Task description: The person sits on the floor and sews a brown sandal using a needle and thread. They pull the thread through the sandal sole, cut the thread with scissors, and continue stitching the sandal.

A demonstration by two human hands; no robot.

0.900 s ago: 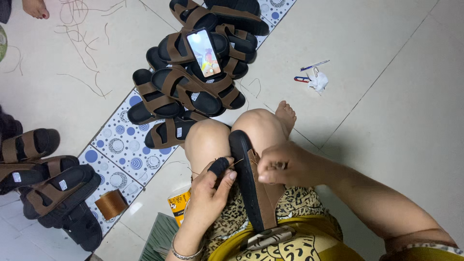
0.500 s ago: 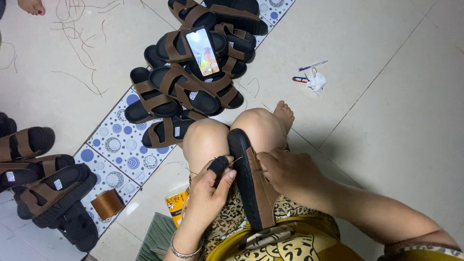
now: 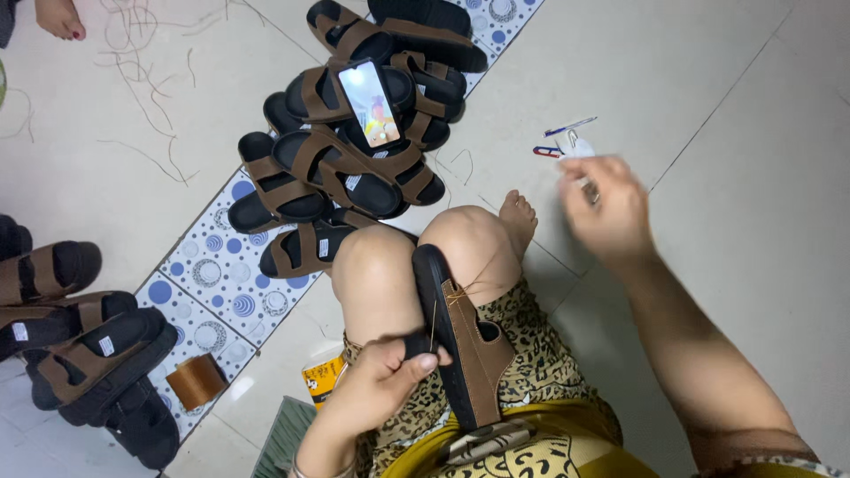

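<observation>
Floor [image 3: 753, 106] was pale tile, with a strip of blue-dotted patterned tile [image 3: 212, 265] running diagonally from lower left to top centre. Person sat on it, knees [image 3: 416, 257] bent up, leopard-print shorts [image 3: 540, 372], bare foot [image 3: 516, 217] flat on the floor. Big pile of black sandals with brown straps [image 3: 354, 150] lay ahead of the knees, partly on the patterned strip; a phone [image 3: 370, 102] with lit screen rested on top of the pile. Second, smaller pile [image 3: 80, 345] sat at the left edge. One sandal [image 3: 465, 345] stood on edge between the thighs, black sole to the left, brown strap to the right, toe end up near the knees. Left hand [image 3: 385, 381] gripped it from the left at mid-length, fingers curled and pressed together, thumb and forefinger pinching a thin needle [image 3: 433, 326] that stood upright against the sole edge. Thread [image 3: 482, 274] ran from the strap up over the right knee; faint, far end unclear. Right hand [image 3: 606, 208] was raised well clear of the sandal, out over the floor, blurred; fingers looked loosely bunched, cannot tell what they pinched. Just beyond it lay small snips [image 3: 558, 142] with blue and red handles. Brown thread spool [image 3: 197, 381] sat on the patterned strip's lower end, yellow tub [image 3: 323, 376] near it beside the left thigh. Loose thread scraps [image 3: 133, 53] littered the top left, near another person's foot [image 3: 60, 16].
</observation>
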